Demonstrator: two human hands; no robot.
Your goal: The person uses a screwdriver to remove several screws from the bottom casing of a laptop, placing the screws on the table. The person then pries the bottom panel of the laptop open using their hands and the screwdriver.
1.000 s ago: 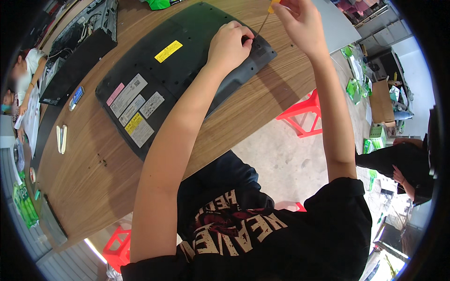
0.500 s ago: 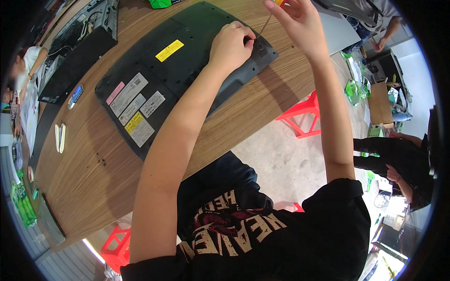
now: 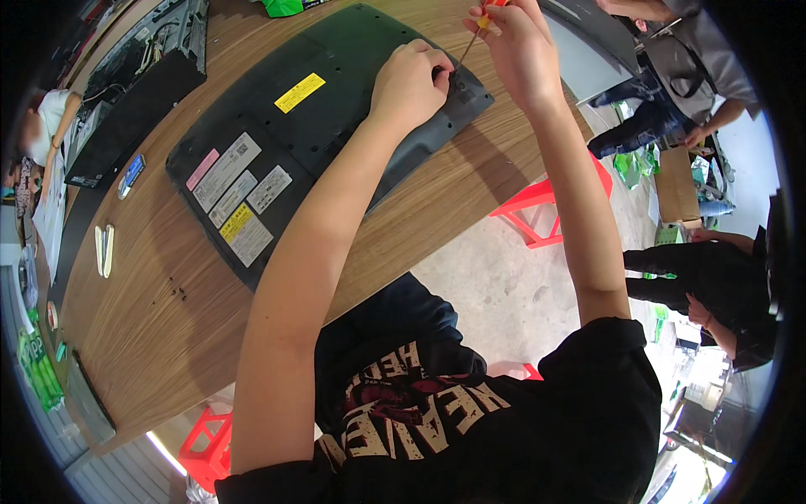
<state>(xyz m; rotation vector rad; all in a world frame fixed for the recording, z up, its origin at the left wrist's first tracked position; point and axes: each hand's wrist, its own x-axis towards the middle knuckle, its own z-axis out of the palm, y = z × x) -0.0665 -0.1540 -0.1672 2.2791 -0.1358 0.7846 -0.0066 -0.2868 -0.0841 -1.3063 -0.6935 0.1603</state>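
Observation:
A large black device with labels [image 3: 323, 139], like a laptop turned underside up, lies on the wooden table. My left hand [image 3: 410, 88] rests on its right part, fingers curled in and pinched near a screwdriver's tip. What those fingertips hold, if anything, is hidden. Above the device's right corner, my right hand [image 3: 522, 59] grips the screwdriver [image 3: 484, 21] by its red and yellow handle. Its thin shaft slants down to the casing beside my left fingertips. Screw holes dot the black surface.
Small dark bits, seemingly screws [image 3: 175, 290], lie on the table [image 3: 143, 336] at left. Beyond them are cream-coloured tweezers [image 3: 104, 250], a blue item [image 3: 132, 176] and an opened black computer case [image 3: 138, 118]. A red stool [image 3: 537, 210] stands at right. Other people are nearby.
My right hand has shifted slightly left, and its fingers have changed their hold on the screwdriver handle. My left hand stays almost in place. A person at the upper right has come closer.

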